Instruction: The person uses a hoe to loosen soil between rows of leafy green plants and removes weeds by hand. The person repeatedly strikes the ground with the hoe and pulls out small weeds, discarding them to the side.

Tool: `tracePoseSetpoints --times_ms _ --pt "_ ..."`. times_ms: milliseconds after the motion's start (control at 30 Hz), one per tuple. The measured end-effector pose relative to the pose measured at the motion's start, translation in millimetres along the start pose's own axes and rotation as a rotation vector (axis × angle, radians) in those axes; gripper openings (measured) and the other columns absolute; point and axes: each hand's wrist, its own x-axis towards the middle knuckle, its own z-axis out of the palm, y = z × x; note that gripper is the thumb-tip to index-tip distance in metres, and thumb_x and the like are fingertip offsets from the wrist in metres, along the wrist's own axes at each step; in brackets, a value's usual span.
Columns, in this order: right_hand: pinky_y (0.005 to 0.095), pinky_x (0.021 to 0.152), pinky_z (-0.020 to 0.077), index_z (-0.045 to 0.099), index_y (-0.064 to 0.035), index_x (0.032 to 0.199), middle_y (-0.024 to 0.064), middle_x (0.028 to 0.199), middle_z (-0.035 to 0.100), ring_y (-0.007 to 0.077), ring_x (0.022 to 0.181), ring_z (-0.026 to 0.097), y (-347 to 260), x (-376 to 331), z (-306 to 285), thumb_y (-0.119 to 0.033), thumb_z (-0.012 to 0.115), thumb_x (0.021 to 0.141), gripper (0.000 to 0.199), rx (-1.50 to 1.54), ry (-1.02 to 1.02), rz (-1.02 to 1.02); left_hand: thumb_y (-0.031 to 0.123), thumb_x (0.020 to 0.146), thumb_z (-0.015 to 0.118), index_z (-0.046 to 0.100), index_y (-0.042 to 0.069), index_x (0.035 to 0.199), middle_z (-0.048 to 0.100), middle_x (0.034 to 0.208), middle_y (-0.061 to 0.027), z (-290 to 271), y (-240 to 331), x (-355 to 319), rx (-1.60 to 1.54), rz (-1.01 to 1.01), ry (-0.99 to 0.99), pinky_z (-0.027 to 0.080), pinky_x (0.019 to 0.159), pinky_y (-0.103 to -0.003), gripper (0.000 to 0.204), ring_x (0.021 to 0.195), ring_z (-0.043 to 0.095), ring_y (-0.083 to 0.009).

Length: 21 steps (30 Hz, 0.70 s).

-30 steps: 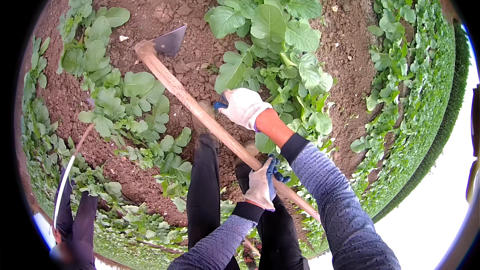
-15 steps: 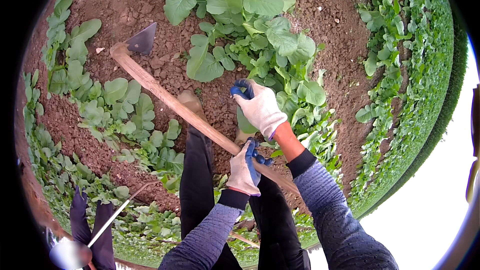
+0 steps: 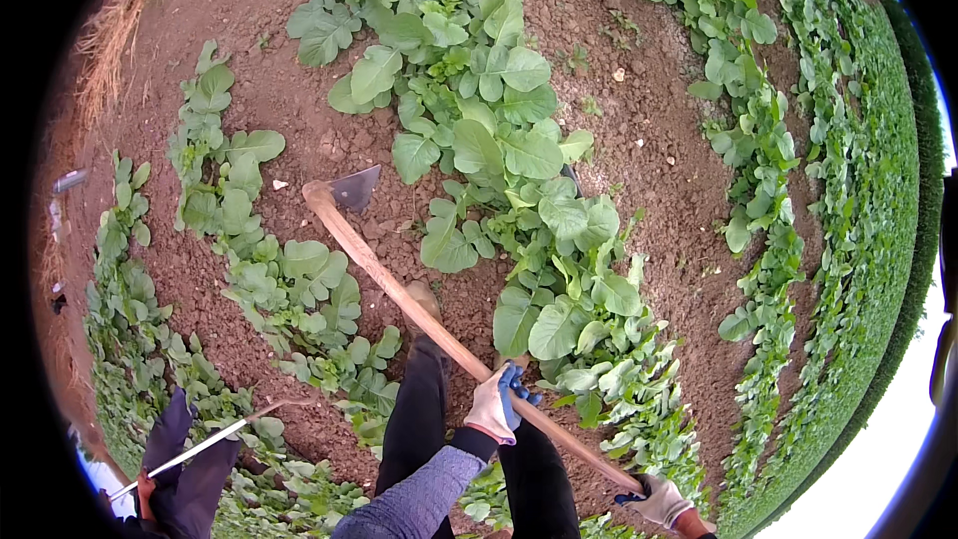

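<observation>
A hoe [image 3: 394, 293] slants across the view, its dark metal blade over the bare soil at the far left end of a long wooden handle. My left hand [image 3: 492, 404], in a white and blue work glove, is wrapped round the handle a little past its middle. Near the handle's lower right end, my gloved right hand [image 3: 657, 501] grips the shaft. Leafy green plants [image 3: 532, 154] grow in a row just right of the blade. Below the handle are my dark-trousered legs and part of one boot [image 3: 423, 296].
Another plant row [image 3: 309, 274] runs to the left, with more rows [image 3: 743, 90] at the right. Bare brown soil [image 3: 639, 190] lies between them. At lower left a co-worker in dark trousers [image 3: 190, 454] holds a long-handled tool [image 3: 205, 447]. Dry straw [image 3: 130, 25] lies at far left.
My right hand has come down from beside the plants to the handle's lower end and closed on it. My left hand keeps its hold. The blade appears lower and farther right.
</observation>
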Motion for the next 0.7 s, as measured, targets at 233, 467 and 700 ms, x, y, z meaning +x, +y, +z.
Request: tracePoseSetpoints --times_ms 233,467,700 --pt "0.0415 0.074 0.0519 0.069 -0.0087 0.104 0.0177 0.089 0.069 0.0322 0.084 0.067 145 -139 15 -0.032 0.072 0.078 0.035 -0.113 0.222 0.098 0.028 0.094 0.059 0.058 0.009 0.099 0.051 0.084 -0.0021 -20 9 -22 0.053 0.07 -0.06 0.053 0.064 -0.045 0.02 0.068 0.051 -0.0172" --pt "0.0412 0.073 0.0517 0.068 -0.0082 0.106 0.017 0.088 0.069 0.0312 0.081 0.067 79 -122 59 -0.03 0.072 0.079 0.035 0.044 0.18 0.03 0.028 0.089 0.066 0.057 0.01 0.081 0.048 0.063 -0.0022 40 124 -103 0.111 0.346 0.048 0.051 0.05 -0.041 0.022 0.053 0.05 -0.0175" --pt "0.0363 0.063 0.0543 0.06 0.0015 0.109 0.0136 0.071 0.067 0.0231 0.066 0.068 -174 -56 62 -0.033 0.077 0.074 0.053 0.141 0.252 -0.372 0.028 0.088 0.066 0.049 0.01 0.084 0.047 0.059 -0.0017 100 307 -148 0.274 0.939 0.17 0.046 0.041 -0.034 0.025 0.047 0.049 -0.0162"
